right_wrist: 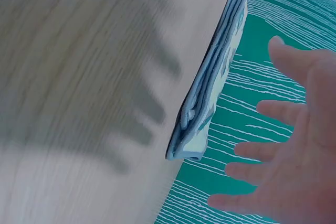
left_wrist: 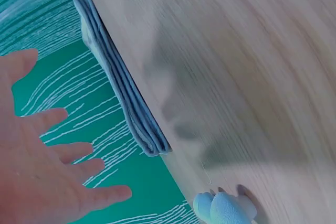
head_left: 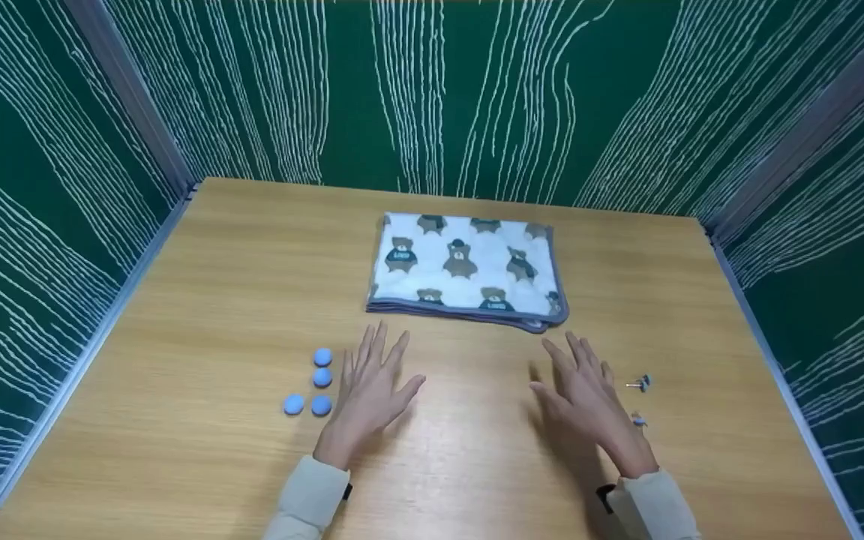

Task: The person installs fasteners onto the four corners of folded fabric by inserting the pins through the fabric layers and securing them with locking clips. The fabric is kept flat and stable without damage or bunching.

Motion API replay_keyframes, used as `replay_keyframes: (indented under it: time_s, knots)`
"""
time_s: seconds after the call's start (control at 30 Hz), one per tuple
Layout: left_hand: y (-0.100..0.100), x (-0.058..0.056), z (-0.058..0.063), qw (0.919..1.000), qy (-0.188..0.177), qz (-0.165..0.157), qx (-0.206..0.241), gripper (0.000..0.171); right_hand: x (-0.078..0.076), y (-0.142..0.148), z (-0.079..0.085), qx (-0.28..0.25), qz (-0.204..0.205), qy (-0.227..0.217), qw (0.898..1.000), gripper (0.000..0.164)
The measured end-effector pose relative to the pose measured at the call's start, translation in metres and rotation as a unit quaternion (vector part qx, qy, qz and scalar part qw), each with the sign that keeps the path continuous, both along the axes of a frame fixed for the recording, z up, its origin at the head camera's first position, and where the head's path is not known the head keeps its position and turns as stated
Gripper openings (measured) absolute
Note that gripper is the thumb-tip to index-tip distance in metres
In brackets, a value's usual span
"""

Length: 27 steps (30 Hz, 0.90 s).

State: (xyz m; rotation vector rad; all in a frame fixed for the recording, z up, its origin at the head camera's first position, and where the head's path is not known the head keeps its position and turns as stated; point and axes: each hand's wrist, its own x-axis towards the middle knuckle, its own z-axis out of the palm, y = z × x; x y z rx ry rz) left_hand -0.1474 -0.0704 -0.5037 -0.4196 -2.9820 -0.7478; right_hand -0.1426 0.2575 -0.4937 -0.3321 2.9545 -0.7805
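A folded white blanket (head_left: 469, 262) with brown bears and a grey-blue border lies flat toward the back of the table; its stacked layers (left_wrist: 118, 77) show edge-on in the left wrist view. My left hand (head_left: 369, 397) hovers in front of its left part, fingers spread, holding nothing. Beside that hand, on its left, sit several small blue round pieces (head_left: 322, 377). My right hand (head_left: 586, 390), also spread and holding nothing, is in front of the blanket's right corner. Just right of it lie two small pin-like pieces with blue heads (head_left: 643, 383), too small to identify.
The wooden table (head_left: 199, 337) is bounded by metal rails (head_left: 94, 337) at both sides. Green panels with white wavy lines (head_left: 349, 90) stand behind it and at left and right. Both hands cast shadows on the wood.
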Motion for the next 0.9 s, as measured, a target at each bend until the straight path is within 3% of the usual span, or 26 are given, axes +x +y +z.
replay_keyframes:
  time_s: [0.17,0.57,0.9]
  knots:
    - [-0.001,-0.011,0.001,0.9996,-0.022,-0.005,0.014,0.063,-0.006,-0.002,-0.001,-0.010,-0.006,-0.007,1.000,0.065]
    - [0.001,-0.048,0.007,0.9983,-0.043,0.003,0.039,0.056,-0.036,-0.010,0.001,-0.016,0.010,0.003,1.000,0.062]
    - [0.004,-0.082,0.002,0.9953,-0.088,0.001,0.042,0.054,-0.074,-0.014,-0.001,-0.013,0.026,-0.011,1.000,0.057]
